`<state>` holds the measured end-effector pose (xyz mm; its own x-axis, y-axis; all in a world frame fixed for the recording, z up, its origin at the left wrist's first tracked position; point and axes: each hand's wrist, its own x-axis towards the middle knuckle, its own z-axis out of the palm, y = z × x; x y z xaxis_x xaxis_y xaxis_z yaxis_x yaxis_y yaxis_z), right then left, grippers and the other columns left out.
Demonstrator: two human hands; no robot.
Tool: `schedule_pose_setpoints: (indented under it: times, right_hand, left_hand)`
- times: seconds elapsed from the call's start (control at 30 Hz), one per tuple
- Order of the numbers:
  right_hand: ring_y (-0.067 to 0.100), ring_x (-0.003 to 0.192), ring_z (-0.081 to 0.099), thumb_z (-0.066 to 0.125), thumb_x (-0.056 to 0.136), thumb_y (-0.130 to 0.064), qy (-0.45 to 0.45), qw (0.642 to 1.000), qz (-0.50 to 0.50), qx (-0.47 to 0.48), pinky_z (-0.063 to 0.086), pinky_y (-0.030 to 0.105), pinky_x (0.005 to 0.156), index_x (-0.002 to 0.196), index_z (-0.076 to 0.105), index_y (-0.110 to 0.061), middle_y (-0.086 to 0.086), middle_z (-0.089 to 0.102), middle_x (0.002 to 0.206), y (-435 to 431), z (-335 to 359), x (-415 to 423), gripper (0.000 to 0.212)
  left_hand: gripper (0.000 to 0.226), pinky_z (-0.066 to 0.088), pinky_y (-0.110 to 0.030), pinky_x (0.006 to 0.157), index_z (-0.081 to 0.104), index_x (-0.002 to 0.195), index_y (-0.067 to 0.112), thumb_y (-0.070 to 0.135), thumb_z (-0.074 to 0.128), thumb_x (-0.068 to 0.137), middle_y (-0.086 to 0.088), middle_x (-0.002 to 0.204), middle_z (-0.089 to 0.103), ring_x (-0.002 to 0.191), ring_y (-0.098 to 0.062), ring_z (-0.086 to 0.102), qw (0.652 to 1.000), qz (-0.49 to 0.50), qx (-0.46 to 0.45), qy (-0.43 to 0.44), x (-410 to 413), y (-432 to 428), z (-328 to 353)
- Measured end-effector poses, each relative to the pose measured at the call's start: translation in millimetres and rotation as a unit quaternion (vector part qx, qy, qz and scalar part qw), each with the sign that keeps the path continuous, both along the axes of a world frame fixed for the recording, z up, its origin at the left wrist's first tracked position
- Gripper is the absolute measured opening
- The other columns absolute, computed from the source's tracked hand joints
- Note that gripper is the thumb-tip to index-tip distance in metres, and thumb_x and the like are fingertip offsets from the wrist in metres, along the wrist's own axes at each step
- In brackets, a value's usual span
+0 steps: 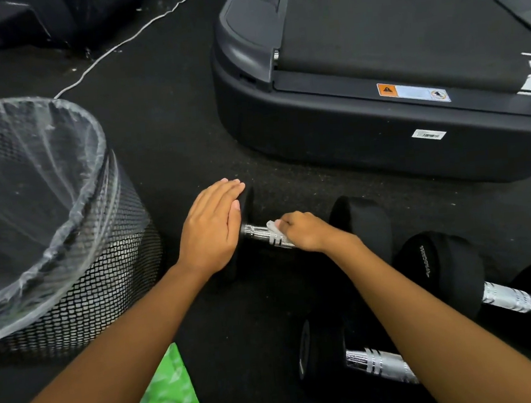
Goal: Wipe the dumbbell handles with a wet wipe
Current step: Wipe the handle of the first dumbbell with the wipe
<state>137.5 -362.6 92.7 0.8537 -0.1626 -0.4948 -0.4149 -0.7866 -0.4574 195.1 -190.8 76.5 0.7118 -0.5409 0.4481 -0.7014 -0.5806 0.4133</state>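
A black dumbbell with a chrome handle (255, 231) lies on the dark floor in the middle. My left hand (213, 228) rests flat with straight fingers on its left head (247, 203). My right hand (305, 231) grips a white wet wipe (274, 229) wrapped on the handle, near the right head (360, 222). Two more dumbbells lie at the lower right: one chrome handle (520, 299) farther right, another handle (379, 363) partly hidden under my right forearm.
A black mesh waste bin (104, 279) lined with a clear bag stands at the left. A green wipe packet (166, 399) lies by my left forearm. A treadmill base (347, 123) fills the upper right. A white cable (110, 52) runs across the floor behind.
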Motion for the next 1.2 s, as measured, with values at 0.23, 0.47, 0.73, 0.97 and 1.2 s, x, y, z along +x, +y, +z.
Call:
schedule_pose_setpoints:
  times: [0.23,0.47,0.73,0.97,1.2]
  right_hand:
    - [0.029,0.108,0.055,0.035,0.100,-0.026,-0.018,0.999,0.004,0.033,0.044,0.041,0.093,0.121,0.054,-0.008,0.015,0.058,0.120,24,-5,17,0.033]
    - [0.017,0.108,0.054,0.060,0.089,-0.020,-0.065,0.990,-0.051,0.116,0.044,0.033,0.094,0.114,0.057,-0.018,0.004,0.059,0.119,2,-13,3,0.025]
    - [0.019,0.106,0.048,0.070,0.078,-0.011,-0.291,0.954,-0.005,-0.068,0.037,0.031,0.099,0.111,0.054,-0.013,0.005,0.054,0.113,45,-30,-6,0.036]
    - [0.023,0.085,0.059,0.079,0.060,-0.001,-0.372,0.909,0.043,-0.184,0.034,0.039,0.107,0.098,0.062,-0.007,0.005,0.060,0.089,26,-43,-33,0.041]
    - [0.015,0.115,0.051,0.043,0.098,-0.029,-0.254,0.957,-0.010,-0.141,0.004,0.028,0.115,0.127,0.054,-0.017,0.000,0.061,0.119,17,-30,-28,0.033]
  left_hand:
    - [0.043,0.025,-0.025,0.110,0.054,0.127,0.008,0.024,0.029,0.096,-0.005,0.130,0.056,0.128,-0.015,0.042,1.000,0.006,0.008,0.003,2,0,-1]
    - [0.045,0.023,-0.024,0.110,0.055,0.127,0.008,0.026,0.027,0.096,-0.005,0.130,0.056,0.128,-0.015,0.042,1.000,0.008,0.005,0.007,0,0,0]
    - [0.045,0.024,-0.025,0.110,0.053,0.128,0.008,0.026,0.027,0.096,-0.006,0.130,0.056,0.128,-0.015,0.042,1.000,0.012,0.009,0.009,0,-1,1]
    - [0.044,0.024,-0.024,0.110,0.054,0.128,0.008,0.024,0.029,0.096,-0.005,0.130,0.056,0.128,-0.015,0.043,1.000,0.008,0.007,0.005,0,1,1]
    - [0.043,0.023,-0.022,0.110,0.055,0.126,0.008,0.024,0.029,0.096,-0.005,0.129,0.057,0.127,-0.015,0.043,1.000,0.006,0.007,0.003,2,-2,0]
